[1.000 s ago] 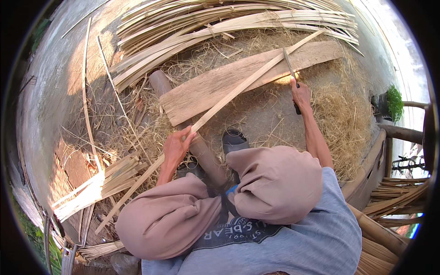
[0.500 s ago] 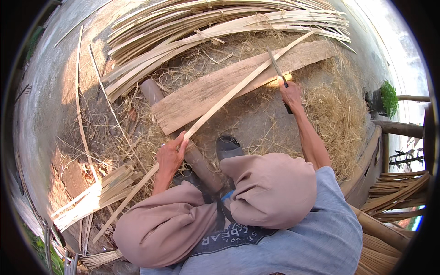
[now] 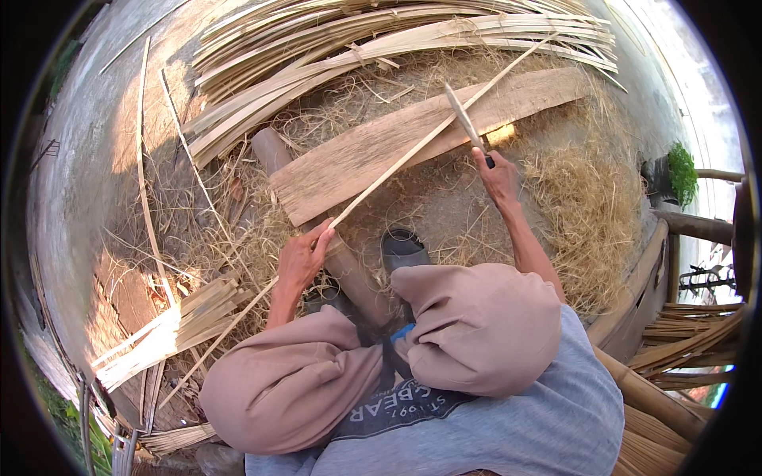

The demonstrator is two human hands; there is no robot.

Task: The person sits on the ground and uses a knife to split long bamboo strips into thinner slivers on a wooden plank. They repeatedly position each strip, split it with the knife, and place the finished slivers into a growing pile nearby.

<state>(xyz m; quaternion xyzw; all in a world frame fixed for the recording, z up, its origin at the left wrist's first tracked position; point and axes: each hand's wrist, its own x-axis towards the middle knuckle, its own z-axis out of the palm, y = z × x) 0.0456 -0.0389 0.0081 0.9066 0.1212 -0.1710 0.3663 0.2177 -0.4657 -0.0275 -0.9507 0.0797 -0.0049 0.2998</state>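
Your left hand [image 3: 302, 258] is closed around a long thin bamboo strip [image 3: 413, 151], which runs diagonally from the ground by your left knee up across the wide flat board [image 3: 357, 163] toward the far right corner of the pile of split bamboo slats [image 3: 397, 40]. Your right hand [image 3: 496, 174] is clamped on the dark handle of a knife [image 3: 464, 119], its blade laid against the strip where that crosses the board. The two hands are well apart.

The only print in view is the pale lettering on the dark patch of your grey shirt [image 3: 508, 428], at the lower edge; your knees cover part of it. A brown pipe [image 3: 333, 254] passes under the board's near end and disappears behind your legs. One dark shoe [image 3: 403, 250] shows between your knees; the other foot is mostly hidden. Dry shavings [image 3: 587, 206] cover the ground to your right. More slats [image 3: 182, 321] lie bundled by the left edge, bleached by sunlight and hard to make out.
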